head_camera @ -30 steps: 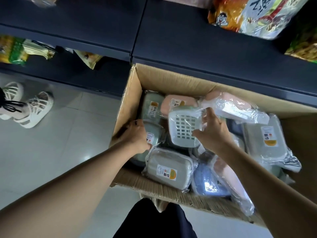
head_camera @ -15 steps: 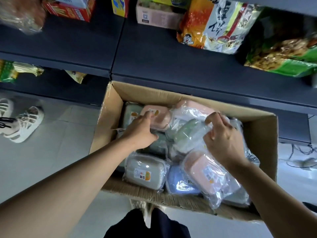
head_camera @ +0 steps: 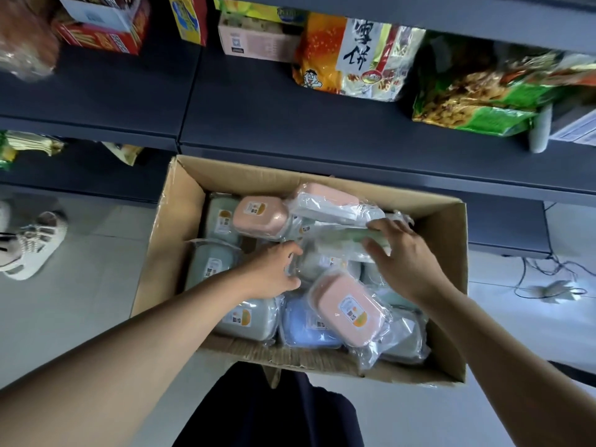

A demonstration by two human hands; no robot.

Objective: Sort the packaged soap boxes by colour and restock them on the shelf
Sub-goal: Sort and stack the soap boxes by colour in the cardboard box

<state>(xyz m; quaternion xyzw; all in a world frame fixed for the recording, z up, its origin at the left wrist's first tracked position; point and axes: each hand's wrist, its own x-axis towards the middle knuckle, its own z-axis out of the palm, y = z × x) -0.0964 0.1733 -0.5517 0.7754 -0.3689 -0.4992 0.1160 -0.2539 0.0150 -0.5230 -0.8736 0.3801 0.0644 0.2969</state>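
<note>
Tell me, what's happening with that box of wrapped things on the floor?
A person is digging through a cardboard box of plastic-wrapped soap boxes in pink, green, grey and blue. The right hand grips a green wrapped soap box at one end, and the left hand holds its other end. A pink soap box lies tilted on top nearby. The dark shelf above has bare space.

Cardboard box [head_camera: 180, 201] packed w/ wrapped soap boxes [head_camera: 346, 309] — no gaps btwn them, open only from above. Dark shelf [head_camera: 290, 124] front bare; snack bags [head_camera: 354, 56] crowd the back.
</note>
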